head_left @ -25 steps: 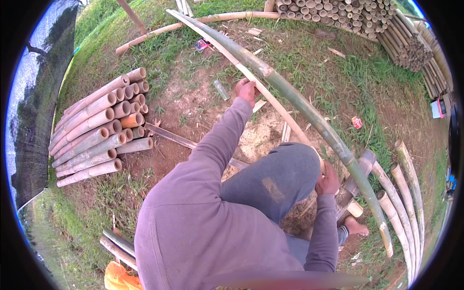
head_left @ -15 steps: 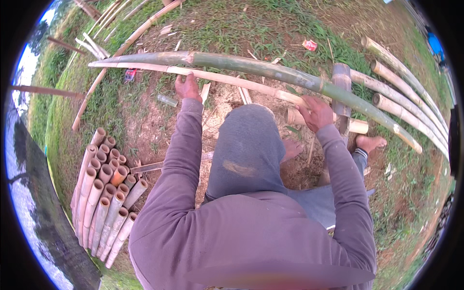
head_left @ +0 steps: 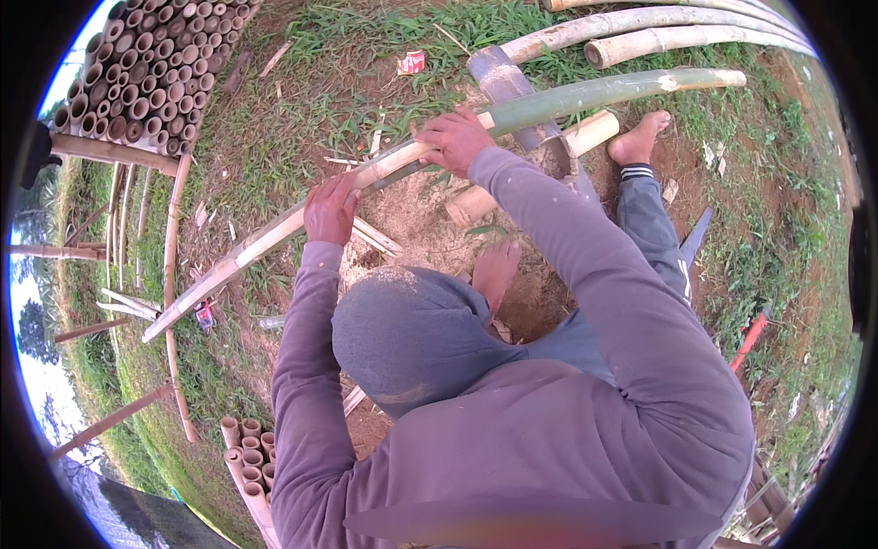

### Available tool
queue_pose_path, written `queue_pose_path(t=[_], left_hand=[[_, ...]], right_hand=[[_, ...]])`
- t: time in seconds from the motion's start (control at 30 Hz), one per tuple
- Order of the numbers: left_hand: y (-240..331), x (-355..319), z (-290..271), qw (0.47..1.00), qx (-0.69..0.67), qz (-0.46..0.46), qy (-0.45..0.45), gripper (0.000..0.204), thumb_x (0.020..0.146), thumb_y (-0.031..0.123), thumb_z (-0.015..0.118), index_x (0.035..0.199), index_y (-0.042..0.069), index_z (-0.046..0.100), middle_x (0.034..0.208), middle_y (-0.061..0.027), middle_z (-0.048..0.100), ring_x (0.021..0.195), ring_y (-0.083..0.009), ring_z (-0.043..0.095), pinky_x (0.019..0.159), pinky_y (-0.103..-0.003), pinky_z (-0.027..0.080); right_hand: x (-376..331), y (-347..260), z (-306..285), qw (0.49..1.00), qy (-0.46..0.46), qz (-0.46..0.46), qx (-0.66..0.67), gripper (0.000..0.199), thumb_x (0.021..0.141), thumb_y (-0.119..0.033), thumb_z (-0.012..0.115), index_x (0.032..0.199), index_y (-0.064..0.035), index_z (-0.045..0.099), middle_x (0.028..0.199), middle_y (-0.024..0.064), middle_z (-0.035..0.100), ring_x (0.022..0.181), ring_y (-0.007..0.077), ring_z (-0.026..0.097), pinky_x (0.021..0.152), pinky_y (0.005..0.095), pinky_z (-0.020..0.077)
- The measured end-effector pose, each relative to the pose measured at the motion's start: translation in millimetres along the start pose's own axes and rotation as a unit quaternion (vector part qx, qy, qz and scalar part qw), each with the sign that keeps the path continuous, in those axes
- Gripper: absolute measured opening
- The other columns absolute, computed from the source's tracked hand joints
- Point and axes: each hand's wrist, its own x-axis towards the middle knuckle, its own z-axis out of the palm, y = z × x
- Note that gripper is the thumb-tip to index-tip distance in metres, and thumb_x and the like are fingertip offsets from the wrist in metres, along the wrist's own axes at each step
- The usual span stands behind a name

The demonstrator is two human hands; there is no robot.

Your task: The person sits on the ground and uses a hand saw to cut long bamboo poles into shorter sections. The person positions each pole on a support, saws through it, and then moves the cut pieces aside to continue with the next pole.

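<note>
A long green bamboo pole (head_left: 604, 98) runs slantwise in front of me, its far right part resting over a thick grey bamboo piece (head_left: 501, 75). Along the pole's left part lies a pale split bamboo strip (head_left: 247, 254), which covers much of the green surface there. My left hand (head_left: 330, 209) is closed over the strip and pole, fingers on top. Farther right, close to the strip's right end, my right hand (head_left: 455, 142) also grips over them. The undersides of both grips are hidden.
Short cut bamboo pieces (head_left: 471, 207) lie by my bare foot. Long pale poles (head_left: 658, 41) are at the far right, stacked tubes (head_left: 146, 78) at the far left, and a tube bundle (head_left: 252, 457) at the near left. A red-handled tool (head_left: 752, 339) lies on the grass at right.
The strip has gone from the pole's near side to lying over it. My hands are closer together, and the left has moved from a pinch to a grip on top. The view has shifted.
</note>
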Motion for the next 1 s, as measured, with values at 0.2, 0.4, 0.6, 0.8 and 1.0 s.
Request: queue_pose_path(t=[0.2,0.4,0.6,0.8,1.0], left_hand=[[-11.3,-7.3,9.4,0.999,0.016,0.035,0.036,0.043,0.098,0.016,0.069,0.141,0.009,0.067,0.136,-0.0122,0.071,0.123,-0.0325,0.067,0.111,-0.045,0.048],[-3.1,2.8,8.8,0.999,0.026,0.030,0.010,0.042,0.099,0.013,0.065,0.140,0.007,0.067,0.136,-0.0140,0.071,0.124,-0.0333,0.066,0.110,-0.046,0.047],[-13.1,2.0,9.1,0.997,0.047,0.058,-0.015,0.045,0.099,0.013,0.063,0.143,0.005,0.064,0.141,-0.0152,0.068,0.127,-0.0344,0.065,0.110,-0.048,0.046],[-5.2,7.2,-7.0,0.997,0.065,0.009,-0.052,0.042,0.101,0.013,0.060,0.142,0.005,0.065,0.138,-0.0165,0.069,0.128,-0.0365,0.065,0.109,-0.049,0.047],[-21.2,12.8,10.3,0.998,0.032,0.049,-0.039,0.041,0.102,0.017,0.059,0.142,0.007,0.065,0.138,-0.0169,0.070,0.123,-0.0385,0.067,0.108,-0.050,0.049]], right_hand=[[-39.7,5.2,-19.1,0.979,0.194,0.027,-0.064,0.050,0.093,-0.046,0.074,0.137,-0.0230,0.068,0.137,0.0047,0.066,0.141,0.0258,0.051,0.123,0.0606,0.0285],[-263.9,103.0,-123.4,0.874,0.210,0.433,-0.069,0.038,0.095,-0.040,0.071,0.125,-0.0173,0.073,0.125,0.0101,0.072,0.123,0.0327,0.065,0.106,0.0512,0.0460],[-578.8,198.8,-50.3,0.725,-0.043,0.687,0.020,0.044,0.097,-0.040,0.065,0.125,-0.0082,0.076,0.127,0.0292,0.071,0.122,0.0436,0.068,0.105,0.0496,0.0526],[-413.8,234.1,21.2,0.779,0.265,0.563,0.076,0.062,0.097,-0.038,0.066,0.141,0.0011,0.048,0.147,0.0292,0.046,0.139,0.0411,0.043,0.116,0.0452,0.0337],[-208.0,278.5,-71.0,0.802,0.484,0.337,0.094,0.098,0.098,-0.035,0.066,0.164,0.0129,0.012,0.174,0.0311,0.015,0.163,0.0388,0.011,0.133,0.0401,0.0093]])
